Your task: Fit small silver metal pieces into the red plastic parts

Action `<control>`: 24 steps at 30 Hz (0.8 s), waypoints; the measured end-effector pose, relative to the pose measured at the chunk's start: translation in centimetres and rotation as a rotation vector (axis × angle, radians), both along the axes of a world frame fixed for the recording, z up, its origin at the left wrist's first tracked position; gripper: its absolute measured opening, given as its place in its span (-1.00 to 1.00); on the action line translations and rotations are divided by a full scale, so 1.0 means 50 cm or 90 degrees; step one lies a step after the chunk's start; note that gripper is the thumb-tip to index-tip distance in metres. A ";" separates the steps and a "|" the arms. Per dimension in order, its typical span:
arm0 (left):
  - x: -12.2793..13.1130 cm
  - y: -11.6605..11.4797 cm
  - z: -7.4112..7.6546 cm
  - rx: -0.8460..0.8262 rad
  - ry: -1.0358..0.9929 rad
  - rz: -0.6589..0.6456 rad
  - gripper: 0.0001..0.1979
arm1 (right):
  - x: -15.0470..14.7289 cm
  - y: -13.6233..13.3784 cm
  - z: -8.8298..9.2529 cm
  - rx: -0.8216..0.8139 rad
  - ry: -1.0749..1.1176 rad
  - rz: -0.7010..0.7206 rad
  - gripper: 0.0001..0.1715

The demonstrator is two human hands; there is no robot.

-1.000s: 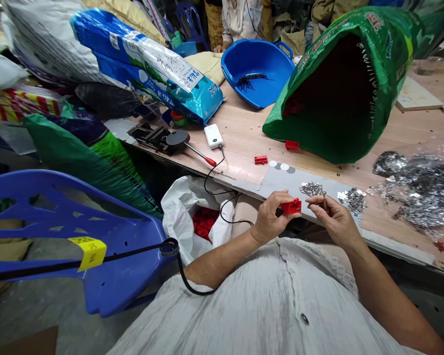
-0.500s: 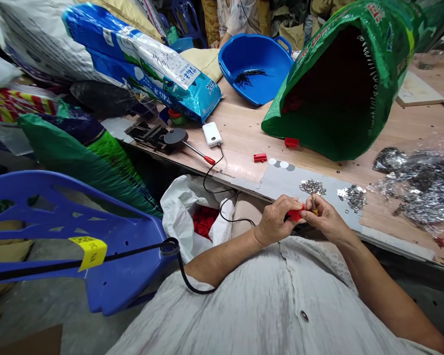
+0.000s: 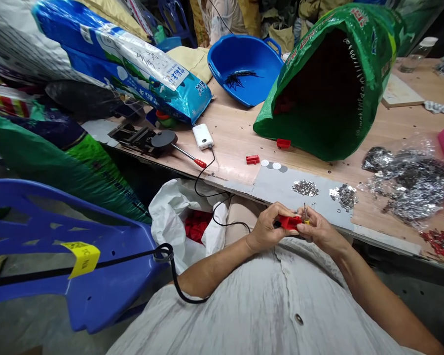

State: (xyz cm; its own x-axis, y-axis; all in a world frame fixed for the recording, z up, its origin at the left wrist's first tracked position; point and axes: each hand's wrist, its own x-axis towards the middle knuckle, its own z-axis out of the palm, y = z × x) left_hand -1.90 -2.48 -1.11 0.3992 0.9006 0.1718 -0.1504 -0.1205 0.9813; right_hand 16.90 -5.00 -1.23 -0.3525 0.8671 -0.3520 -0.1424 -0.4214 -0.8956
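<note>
My left hand (image 3: 267, 229) is closed around a small red plastic part (image 3: 290, 223), held over my lap near the table edge. My right hand (image 3: 320, 230) pinches a small tool with a yellow handle (image 3: 306, 222), its thin metal shaft pointing up, right beside the red part. Beyond my hands, on a grey sheet (image 3: 274, 183), lie a pile of small metal pieces (image 3: 305, 187) and a second pile (image 3: 346, 197). Two more red parts rest farther back, one (image 3: 252, 159) near some round discs, another (image 3: 283, 143) by the green sack.
An open green sack (image 3: 377, 93) and a blue basin (image 3: 214, 54) stand on the table. A lever tool (image 3: 165, 139), a white device with a cable (image 3: 203, 136) and bagged metal pieces (image 3: 418, 182) lie there too. A blue chair (image 3: 111, 286) and white sack (image 3: 163, 207) are at left.
The view has shifted slightly right. More of the red part now shows between my hands, and the tool's shaft stands more clearly above my right fingers.
</note>
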 end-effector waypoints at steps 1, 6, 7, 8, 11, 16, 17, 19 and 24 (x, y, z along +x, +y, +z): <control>0.000 0.001 -0.004 -0.021 -0.032 -0.013 -0.66 | -0.001 -0.003 -0.001 -0.005 0.009 0.004 -0.41; 0.000 0.013 -0.013 -0.166 -0.129 -0.057 -0.58 | 0.010 0.001 -0.005 0.023 -0.039 0.027 -0.44; 0.000 0.016 -0.013 -0.195 -0.132 -0.051 -0.57 | 0.019 0.008 -0.004 0.046 -0.075 0.040 -0.45; 0.001 0.018 -0.012 -0.221 -0.136 -0.043 -0.55 | 0.031 0.017 -0.003 0.080 -0.129 0.041 -0.47; 0.004 0.026 -0.009 -0.283 -0.153 -0.020 -0.53 | 0.073 0.053 -0.002 0.232 -0.422 -0.049 -0.61; 0.011 0.035 -0.012 -0.297 -0.153 0.014 -0.53 | 0.108 0.103 -0.020 0.374 -0.802 -0.122 -0.77; 0.012 0.036 -0.013 -0.294 -0.152 0.017 -0.53 | 0.106 0.109 -0.025 0.376 -0.826 -0.112 -0.77; 0.012 0.039 -0.016 -0.289 -0.151 0.024 -0.53 | 0.098 0.116 -0.032 0.376 -0.869 -0.101 -0.76; 0.007 0.048 -0.026 -0.276 -0.146 0.036 -0.55 | 0.081 0.125 -0.036 0.364 -0.912 -0.108 -0.78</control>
State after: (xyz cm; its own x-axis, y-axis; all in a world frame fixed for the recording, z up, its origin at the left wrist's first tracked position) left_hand -1.53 -0.10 -2.41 0.3427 0.9280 -0.1464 -0.3738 0.2777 0.8850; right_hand 20.93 1.27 -3.03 0.0903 0.9924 0.0832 0.9350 -0.0557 -0.3504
